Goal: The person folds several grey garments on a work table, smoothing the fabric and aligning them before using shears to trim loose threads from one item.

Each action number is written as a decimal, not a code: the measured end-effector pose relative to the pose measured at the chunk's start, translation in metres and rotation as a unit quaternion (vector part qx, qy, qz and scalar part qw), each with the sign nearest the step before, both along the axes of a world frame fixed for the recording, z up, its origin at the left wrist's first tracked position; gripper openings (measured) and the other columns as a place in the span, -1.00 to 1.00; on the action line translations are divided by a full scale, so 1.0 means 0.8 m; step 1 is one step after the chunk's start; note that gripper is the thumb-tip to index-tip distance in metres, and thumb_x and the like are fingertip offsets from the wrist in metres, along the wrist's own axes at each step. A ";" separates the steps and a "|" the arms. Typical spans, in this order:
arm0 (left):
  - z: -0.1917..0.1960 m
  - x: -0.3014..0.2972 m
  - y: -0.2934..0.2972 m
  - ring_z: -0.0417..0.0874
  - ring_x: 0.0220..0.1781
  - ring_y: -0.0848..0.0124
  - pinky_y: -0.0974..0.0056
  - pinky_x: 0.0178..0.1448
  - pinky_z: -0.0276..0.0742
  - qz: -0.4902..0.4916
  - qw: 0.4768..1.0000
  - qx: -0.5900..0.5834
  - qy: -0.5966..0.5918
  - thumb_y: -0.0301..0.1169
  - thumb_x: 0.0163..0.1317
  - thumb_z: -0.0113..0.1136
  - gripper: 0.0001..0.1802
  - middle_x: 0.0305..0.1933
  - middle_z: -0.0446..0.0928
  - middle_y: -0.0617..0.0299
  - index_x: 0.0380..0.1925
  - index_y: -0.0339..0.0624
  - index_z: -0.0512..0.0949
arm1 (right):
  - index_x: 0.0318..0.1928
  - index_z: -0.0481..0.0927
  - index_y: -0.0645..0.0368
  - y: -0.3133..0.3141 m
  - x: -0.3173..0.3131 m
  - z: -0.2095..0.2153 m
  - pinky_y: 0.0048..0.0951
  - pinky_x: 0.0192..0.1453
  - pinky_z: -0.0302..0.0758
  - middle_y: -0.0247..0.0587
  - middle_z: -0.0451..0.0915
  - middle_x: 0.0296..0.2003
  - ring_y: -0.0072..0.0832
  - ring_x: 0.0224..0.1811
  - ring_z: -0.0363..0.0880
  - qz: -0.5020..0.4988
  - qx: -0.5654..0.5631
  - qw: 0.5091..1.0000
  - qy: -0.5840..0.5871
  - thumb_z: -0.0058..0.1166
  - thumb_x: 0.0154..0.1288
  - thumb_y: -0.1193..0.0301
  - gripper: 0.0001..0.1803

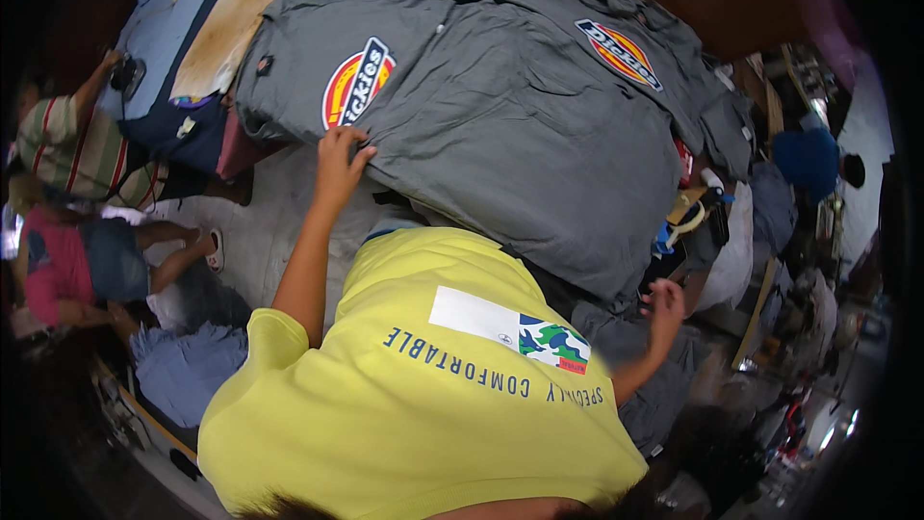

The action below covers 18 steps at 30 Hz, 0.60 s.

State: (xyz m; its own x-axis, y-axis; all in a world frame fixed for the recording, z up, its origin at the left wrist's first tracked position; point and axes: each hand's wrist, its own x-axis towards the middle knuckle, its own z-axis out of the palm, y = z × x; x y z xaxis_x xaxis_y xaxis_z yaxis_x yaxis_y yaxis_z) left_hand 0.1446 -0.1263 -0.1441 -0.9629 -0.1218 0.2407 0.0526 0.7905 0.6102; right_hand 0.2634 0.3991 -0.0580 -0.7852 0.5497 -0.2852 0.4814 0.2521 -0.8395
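Note:
Spread out in front of me is a grey garment [539,164] with soft wrinkles, lying over other grey garments. My left hand [342,159] is at its near left edge, thumb and fingers closed on the cloth just below a red, yellow and blue printed patch [358,84]. Past the near right corner of the garment, my right hand [664,301] is raised with loosely bent fingers apart and nothing visible in them. Beneath that hand lies more dark grey cloth [664,376].
Tape rolls [688,221] and small tools sit at the right edge. On the left, a person in a striped shirt [77,149] holds an iron [126,75] at a blue-covered table. Another person in pink [58,265] sits near a blue cloth pile [190,366].

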 end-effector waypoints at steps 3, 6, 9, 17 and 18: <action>0.017 -0.001 -0.005 0.40 -0.10 0.18 0.21 -0.01 0.29 -0.010 0.999 0.034 -0.040 -0.35 0.02 0.18 -0.77 -0.24 0.46 0.14 -0.35 -0.22 0.44 | -0.13 0.45 0.19 -0.026 -0.004 -0.046 -0.57 -0.34 0.34 -0.35 0.44 -0.36 -0.58 -0.38 0.36 0.152 0.077 0.980 -0.101 0.19 0.05 0.24 -0.59; 0.032 -0.008 0.000 0.42 -0.12 0.20 0.22 -0.03 0.29 -0.045 0.994 0.096 -0.037 -0.41 0.05 0.14 -0.82 -0.28 0.48 0.16 -0.37 -0.24 0.42 | -0.26 0.40 0.21 -0.066 -0.007 -0.086 -0.39 -0.27 0.37 -0.15 0.40 -0.35 -0.37 -0.39 0.37 0.151 0.262 0.952 -0.042 0.28 -0.09 0.34 -0.59; 0.056 -0.009 0.001 0.43 -0.23 0.34 0.30 -0.12 0.31 -0.074 0.987 0.142 0.029 -0.47 0.07 0.11 -0.84 -0.34 0.46 0.22 -0.35 -0.25 0.39 | -0.35 0.35 0.18 -0.053 0.002 -0.107 -0.39 -0.29 0.36 -0.18 0.38 -0.39 -0.38 -0.41 0.35 0.161 0.283 0.943 -0.067 0.25 -0.08 0.39 -0.66; 0.089 -0.032 -0.022 0.27 -0.41 0.60 0.51 -0.33 0.24 -0.167 0.944 0.179 -0.223 -0.48 -0.04 0.25 -0.60 -0.45 0.26 0.38 -0.17 -0.16 0.34 | -0.10 0.34 0.12 -0.041 -0.001 -0.049 -0.60 -0.34 0.26 -0.46 0.26 -0.44 -0.63 -0.45 0.22 0.120 0.005 0.987 -0.103 0.32 -0.21 0.42 -0.41; 0.099 -0.043 -0.032 0.27 -0.41 0.60 0.51 -0.34 0.24 -0.181 0.943 0.143 -0.239 -0.48 -0.05 0.27 -0.56 -0.45 0.25 0.40 -0.15 -0.14 0.33 | -0.16 0.40 0.13 -0.045 -0.016 -0.004 -0.65 -0.36 0.23 -0.49 0.27 -0.48 -0.67 -0.46 0.21 0.174 0.042 0.982 -0.057 0.32 -0.20 0.37 -0.48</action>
